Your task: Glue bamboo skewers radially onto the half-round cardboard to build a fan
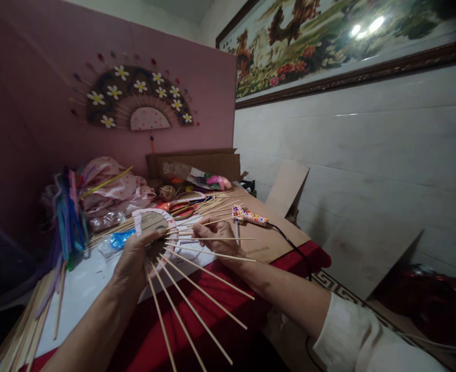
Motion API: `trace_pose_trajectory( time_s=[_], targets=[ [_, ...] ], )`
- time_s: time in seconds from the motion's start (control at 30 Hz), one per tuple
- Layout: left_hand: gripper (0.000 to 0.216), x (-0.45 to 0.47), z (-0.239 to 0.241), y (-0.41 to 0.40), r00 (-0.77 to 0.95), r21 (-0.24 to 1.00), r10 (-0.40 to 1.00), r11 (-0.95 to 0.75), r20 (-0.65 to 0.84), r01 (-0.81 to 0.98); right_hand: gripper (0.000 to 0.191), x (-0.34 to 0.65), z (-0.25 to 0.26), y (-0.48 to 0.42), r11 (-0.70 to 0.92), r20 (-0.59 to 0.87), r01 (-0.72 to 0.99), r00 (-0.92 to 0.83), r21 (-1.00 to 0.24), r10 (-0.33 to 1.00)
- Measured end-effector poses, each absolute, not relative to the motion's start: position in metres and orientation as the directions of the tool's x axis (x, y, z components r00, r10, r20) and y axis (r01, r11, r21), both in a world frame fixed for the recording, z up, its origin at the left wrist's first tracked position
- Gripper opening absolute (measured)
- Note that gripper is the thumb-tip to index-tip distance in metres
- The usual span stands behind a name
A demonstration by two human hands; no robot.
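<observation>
My left hand [135, 258] is closed on a half-round cardboard piece [150, 221] edged with pale pink dotted fabric, its thumb pressed on the face. Thin wooden sticks [197, 312] spread from this piece like the ribs of a fan, several toward me and others to the right. Over on the right side of the ribs, my right hand [216, 235] is closed, with thumb and fingertips pinching a thin wooden stick. Part of the cardboard is hidden by my left hand. Beyond my right hand lies a flower-patterned glue gun [249, 215] with a black cord.
Orange-handled scissors [181, 209], a twine ball [168, 193] and pink fabric [114, 188] lie farther back. Colourful pipe cleaners [69, 217] and loose wooden sticks [30, 320] are at left. A decorated fan [138, 98] hangs on the pink panel. Red cloth [228, 289] covers the table's front.
</observation>
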State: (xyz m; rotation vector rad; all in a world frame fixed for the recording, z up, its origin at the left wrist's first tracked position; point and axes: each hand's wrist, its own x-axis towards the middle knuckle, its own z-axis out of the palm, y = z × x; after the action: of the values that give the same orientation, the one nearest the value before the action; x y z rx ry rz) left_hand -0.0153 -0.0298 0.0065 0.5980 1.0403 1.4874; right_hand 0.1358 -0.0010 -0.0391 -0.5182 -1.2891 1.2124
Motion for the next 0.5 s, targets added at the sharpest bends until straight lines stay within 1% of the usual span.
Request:
trace_pose_trajectory(
  time_s=[0.07, 0.17, 0.27, 0.4, 0.5],
  targets=[
    [0.018, -0.016, 0.006, -0.029, -0.201, 0.859, 0.965, 0.047, -0.172, -0.51, 0.024, 0.136, -0.038, -0.002, 0.357, 0.444, -0.378, -0.174, -0.854, 0.879],
    [0.018, -0.017, 0.004, -0.029, -0.154, 0.85, 0.979, 0.034, -0.135, -0.525, 0.025, 0.137, -0.034, -0.008, 0.348, 0.423, -0.345, -0.172, -0.872, 0.89],
    [0.017, -0.018, 0.0, -0.028, -0.139, 0.839, 0.98, 0.044, -0.141, -0.542, 0.027, 0.136, -0.031, -0.014, 0.346, 0.404, -0.302, -0.155, -0.888, 0.902],
    [0.019, -0.02, -0.007, -0.025, -0.125, 0.839, 0.987, 0.016, -0.1, -0.544, 0.028, 0.135, -0.031, -0.015, 0.312, 0.369, -0.309, -0.148, -0.898, 0.917],
    [0.021, -0.021, -0.009, -0.024, -0.121, 0.845, 0.988, 0.019, -0.099, -0.535, 0.026, 0.136, -0.033, -0.014, 0.295, 0.357, -0.309, -0.17, -0.904, 0.918]
  ],
)
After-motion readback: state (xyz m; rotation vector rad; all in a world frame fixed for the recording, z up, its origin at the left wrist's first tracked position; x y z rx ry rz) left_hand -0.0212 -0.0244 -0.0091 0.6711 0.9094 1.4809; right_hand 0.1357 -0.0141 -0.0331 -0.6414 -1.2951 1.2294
